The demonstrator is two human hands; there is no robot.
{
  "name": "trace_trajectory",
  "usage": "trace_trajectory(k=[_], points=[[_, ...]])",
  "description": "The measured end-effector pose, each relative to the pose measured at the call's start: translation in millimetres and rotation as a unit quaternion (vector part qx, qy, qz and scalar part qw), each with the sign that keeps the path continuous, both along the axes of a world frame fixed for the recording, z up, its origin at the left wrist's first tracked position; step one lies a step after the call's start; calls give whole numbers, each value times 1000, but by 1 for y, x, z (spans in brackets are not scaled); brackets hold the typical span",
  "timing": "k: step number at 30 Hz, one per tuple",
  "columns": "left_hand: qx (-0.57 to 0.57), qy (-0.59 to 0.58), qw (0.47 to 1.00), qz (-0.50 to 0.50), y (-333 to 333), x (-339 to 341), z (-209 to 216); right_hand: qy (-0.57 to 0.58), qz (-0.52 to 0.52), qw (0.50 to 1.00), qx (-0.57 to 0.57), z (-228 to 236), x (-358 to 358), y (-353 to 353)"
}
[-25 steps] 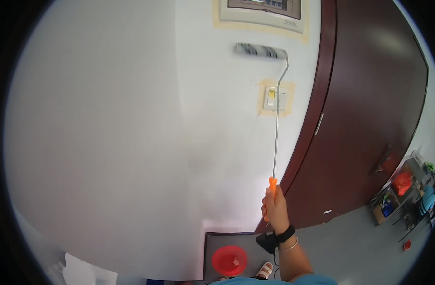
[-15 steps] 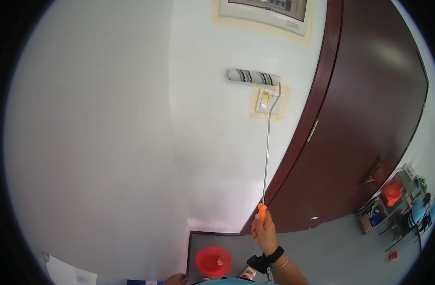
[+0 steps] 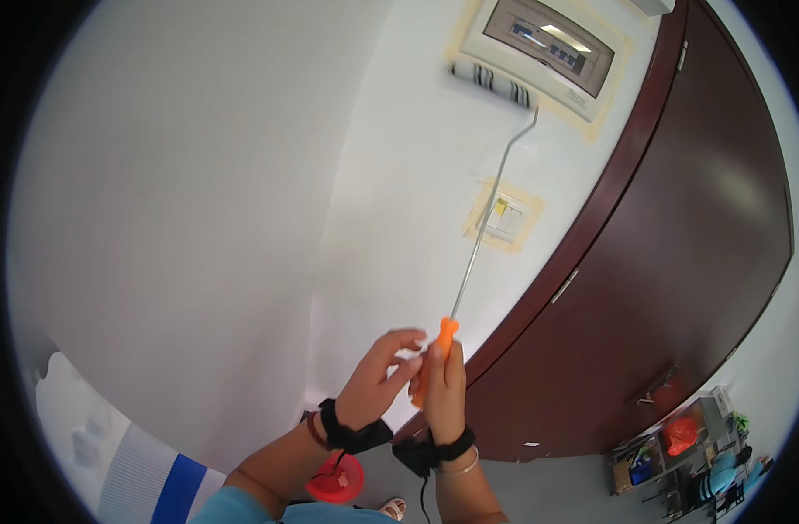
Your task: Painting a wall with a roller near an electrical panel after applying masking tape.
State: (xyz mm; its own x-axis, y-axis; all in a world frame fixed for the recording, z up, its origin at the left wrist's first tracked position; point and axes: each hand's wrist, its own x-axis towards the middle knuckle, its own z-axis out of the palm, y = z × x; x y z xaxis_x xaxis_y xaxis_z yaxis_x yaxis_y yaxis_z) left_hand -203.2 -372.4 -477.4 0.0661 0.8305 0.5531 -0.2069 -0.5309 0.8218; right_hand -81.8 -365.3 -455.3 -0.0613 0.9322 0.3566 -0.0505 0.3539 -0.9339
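Observation:
My right hand (image 3: 445, 389) is closed round the orange handle of a long-framed paint roller (image 3: 489, 201). The roller's striped sleeve (image 3: 489, 86) rests at or close to the white wall, just below the breaker box (image 3: 552, 48), and is slightly blurred. Beside the handle is my left hand (image 3: 378, 377), its fingers apart and curved toward the grip; it does not hold the handle. Midway along the rod, behind it, is a light switch (image 3: 504, 218) edged with masking tape. Tape also borders the breaker box.
A dark red door (image 3: 670, 253) and its frame run along the right. On the floor below my arms stands a red basin (image 3: 338, 479). A shelf with a red bag (image 3: 681, 436) and chairs stand at the lower right. A white and blue item (image 3: 177, 489) is at the lower left.
The roller has moved up the wall from just above the switch to below the breaker box. My left hand has risen from the lower edge to beside the handle. The view has tilted.

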Motion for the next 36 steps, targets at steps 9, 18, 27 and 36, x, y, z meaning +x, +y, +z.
trace_trajectory(k=[9,18,27,36], points=[[-127,17,990,-52,14,-11,19,-74,30,993,86,8,-20,38],[-154,-53,979,-123,22,-34,5,-214,107,971,-18,21,-19,46],[-184,-41,981,-52,39,-34,4,-107,5,994,24,-40,13,15],[-278,-48,959,-37,25,-19,-60,-176,140,974,-18,-69,12,39]])
